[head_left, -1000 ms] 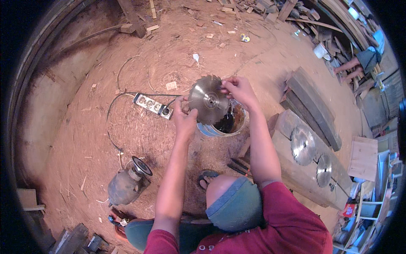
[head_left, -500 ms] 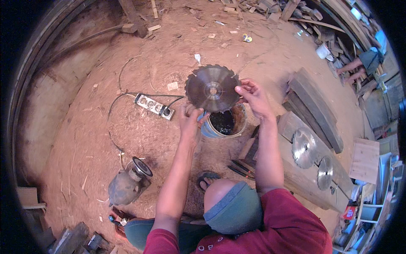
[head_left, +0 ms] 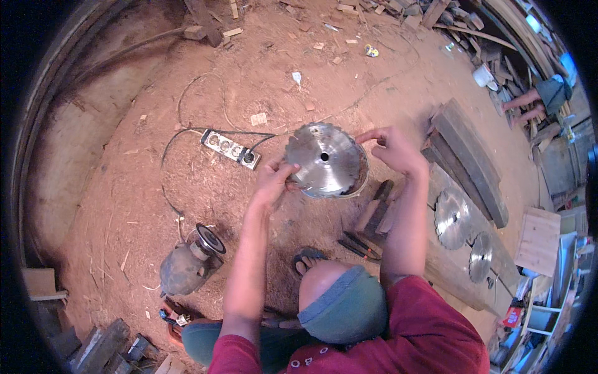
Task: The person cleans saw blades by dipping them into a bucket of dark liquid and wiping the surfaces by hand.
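Note:
A toothed circular saw blade [head_left: 325, 174], shiny grey with a dark centre hole, is held face-up in front of me. My left hand [head_left: 273, 181] grips its left edge, thumb on top. By the blade's upper right rim is my right hand [head_left: 398, 149], its index finger stretched toward the teeth and the other fingers curled; whether the fingertip touches is unclear. Beneath the blade, a bucket [head_left: 364, 181] is mostly hidden. Two more saw blades, a larger one [head_left: 451, 218] and a smaller one [head_left: 480, 257], lie on a wooden plank [head_left: 430, 258] to the right.
At the left stand a bench grinder-like motor with a disc [head_left: 187, 268] and a power strip [head_left: 229, 149] with cables across the dirt floor. Pliers [head_left: 360, 246] lie near my foot. Thick beams [head_left: 467, 162] lie at the right; another person's legs [head_left: 526, 106] show at the far right.
The blade has come lower and nearer, now showing a brighter face and covering most of the bucket. My right hand has let go of the rim and points at it.

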